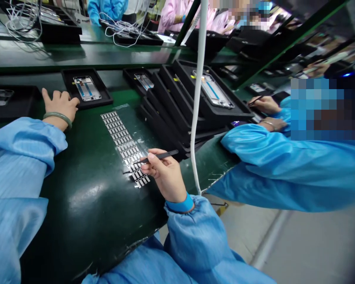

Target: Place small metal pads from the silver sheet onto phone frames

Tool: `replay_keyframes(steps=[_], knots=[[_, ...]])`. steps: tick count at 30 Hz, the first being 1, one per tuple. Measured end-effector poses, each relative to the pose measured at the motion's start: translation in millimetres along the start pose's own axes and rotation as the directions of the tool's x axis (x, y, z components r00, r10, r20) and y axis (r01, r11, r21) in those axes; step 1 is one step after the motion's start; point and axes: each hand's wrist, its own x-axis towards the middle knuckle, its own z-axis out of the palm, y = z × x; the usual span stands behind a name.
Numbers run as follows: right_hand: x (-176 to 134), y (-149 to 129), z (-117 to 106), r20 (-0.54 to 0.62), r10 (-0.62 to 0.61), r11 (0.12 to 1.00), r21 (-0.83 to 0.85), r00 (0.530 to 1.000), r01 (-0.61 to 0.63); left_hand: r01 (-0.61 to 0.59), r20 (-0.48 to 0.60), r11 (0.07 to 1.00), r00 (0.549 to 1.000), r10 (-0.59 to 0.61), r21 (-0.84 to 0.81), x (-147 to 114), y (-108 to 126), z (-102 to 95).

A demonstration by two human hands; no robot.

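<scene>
Green bench (77, 169); right hand (167, 177) grips black tweezers (170, 154), tips over sticker sheet (116, 128); left hand (59, 105) empty, spread beside black tray (105, 99). Shallow tip angle likely best.

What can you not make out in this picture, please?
In the head view:
Whether the tweezers in the right hand grip a piece from the sheet: tips too small.
Left hand: palm hidden by its back.
Far-left tray: cut off by the left edge.
Lower stacked trays: insides mostly covered by those above.
Top tray: partly behind the white cable.
</scene>
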Motion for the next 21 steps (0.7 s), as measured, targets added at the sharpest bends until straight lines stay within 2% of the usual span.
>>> replay_keyframes(steps=[4, 8, 12, 14, 18, 21], knots=[[-4, -3, 3, 0.014, 0.013, 1.0, -0.007, 1.0, -0.013, -0.008, -0.009, 0.999, 1.0, 0.008, 0.034, -11, -4, -27.8], [-7, -8, 5, 0.047, 0.05, 0.999, -0.019, 0.998, -0.049, -0.109, 0.06, 0.992, 0.993, 0.106, 0.059, -50, -14, -44.5], [-7, -14, 10, 0.099, 0.078, 0.997, 0.003, 0.992, -0.079, -0.208, 0.129, 0.976, 0.972, 0.199, 0.066, -124, -17, -44.9], [-7, -16, 14, 0.129, 0.096, 0.995, 0.014, 0.987, -0.099, -0.299, 0.108, 0.954, 0.948, 0.3, -0.02, -170, -14, -47.4], [-7, -14, 28, 0.174, 0.121, 0.992, -0.003, 0.977, -0.123, -0.348, 0.139, 0.927, 0.92, 0.367, -0.142, -258, 10, -55.1], [-8, -8, 43, 0.228, 0.125, 0.992, -0.028, 0.966, -0.121, -0.339, 0.136, 0.92, 0.92, 0.368, -0.196, -305, 32, -53.9]])
